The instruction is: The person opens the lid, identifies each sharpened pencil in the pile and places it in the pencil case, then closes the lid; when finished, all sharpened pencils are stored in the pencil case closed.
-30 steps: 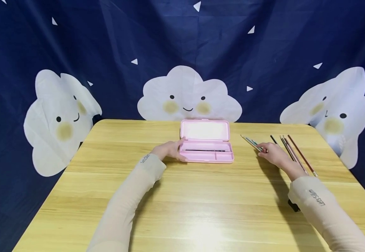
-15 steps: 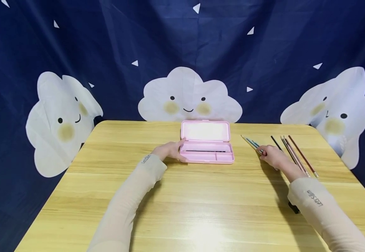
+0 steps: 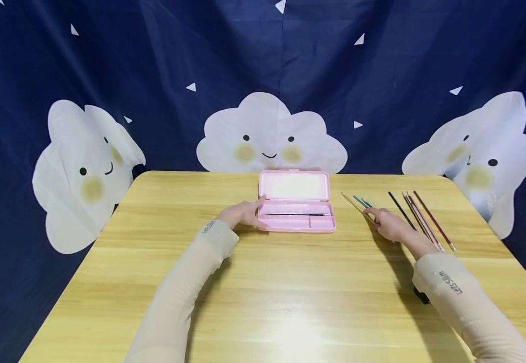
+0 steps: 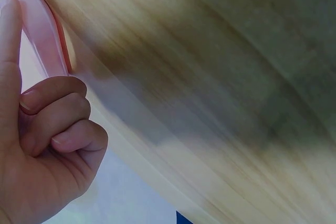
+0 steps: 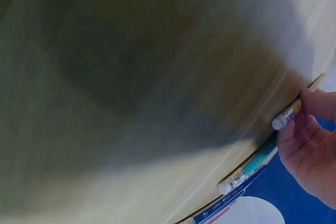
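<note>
My left hand (image 3: 243, 215) holds the left end of an open pink pencil case (image 3: 324, 225), thumb at the front edge and index finger near the hinge. Its other fingers are curled in the left wrist view. Inside the case's long rear compartment lies one dark, thin pencil (image 3: 290, 215). To the right, my right hand (image 3: 391, 225) pinches a yellow pencil (image 3: 351, 201) near its eraser end, as the right wrist view shows. Close beside it lie bluish pencils, among them a teal pencil (image 5: 258, 158) with a white eraser; my hand partly covers them.
Right of that hand, a black pencil (image 3: 401, 208), several brownish pencils (image 3: 419, 217) and a dark red pencil (image 3: 434, 220) lie on the wooden table (image 3: 263, 297). A dark blue cloth (image 3: 168, 45) with clouds hangs behind the table's back edge.
The yellow pencil has shifted slightly left with the right hand, and a gap now shows between it and the bluish pencils. The left hand and the case stay in place.
</note>
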Demonstrator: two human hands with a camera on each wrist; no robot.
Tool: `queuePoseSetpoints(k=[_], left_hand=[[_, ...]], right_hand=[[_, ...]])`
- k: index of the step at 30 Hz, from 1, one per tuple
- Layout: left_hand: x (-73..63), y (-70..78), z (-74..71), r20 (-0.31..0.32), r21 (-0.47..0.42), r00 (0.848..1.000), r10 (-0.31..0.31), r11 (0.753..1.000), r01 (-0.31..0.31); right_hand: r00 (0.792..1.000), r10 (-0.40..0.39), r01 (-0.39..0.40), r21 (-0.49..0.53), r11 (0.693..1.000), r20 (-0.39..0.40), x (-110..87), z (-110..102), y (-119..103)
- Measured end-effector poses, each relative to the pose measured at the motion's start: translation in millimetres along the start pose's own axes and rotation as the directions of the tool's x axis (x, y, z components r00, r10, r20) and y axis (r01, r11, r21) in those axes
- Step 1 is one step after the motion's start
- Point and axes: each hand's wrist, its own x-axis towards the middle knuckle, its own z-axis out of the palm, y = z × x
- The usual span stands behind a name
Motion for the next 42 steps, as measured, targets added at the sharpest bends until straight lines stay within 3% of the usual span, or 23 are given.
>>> queuePoseSetpoints(k=[5,12,21,26,30,35,42], left_hand=[[3.2,-0.2,-2.8,0.019,0.022,1.0,0.001,1.0,-0.001],[3.2,0.7,-1.3,0.012,0.019,1.0,-0.005,1.0,0.004],[1.0,2.2,-1.3,-0.002,0.031,1.0,0.009,0.999,-0.009],[1.0,1.6,-2.4,-0.002,0.032,1.0,-0.001,0.999,0.001],[1.0,1.3,-2.1,0.001,0.034,1.0,-0.007,0.999,0.007],[2.3,0.6,-1.9,0.005,0.027,1.0,-0.019,0.999,0.019],[13.7,-5.9,-1.0,0.016,0.048,1.0,0.0,0.999,-0.001]], right_hand=[[0.998,-0.055,0.055,0.001,0.999,-0.024,1.2,-1,1],[0.982,-0.139,0.143,0.019,0.99,-0.127,8.5,-3,-2],[0.994,-0.05,0.055,0.05,0.997,-0.096,8.5,-10,-7],[0.99,-0.061,0.068,0.047,0.997,-0.127,10.2,-12,-6],[0.976,-0.117,0.124,0.027,0.992,-0.183,15.3,-8,-7],[0.941,-0.211,0.22,0.002,0.976,-0.263,28.2,-1,-15],[0.919,-0.302,0.308,-0.015,0.951,-0.253,48.5,8,-36]])
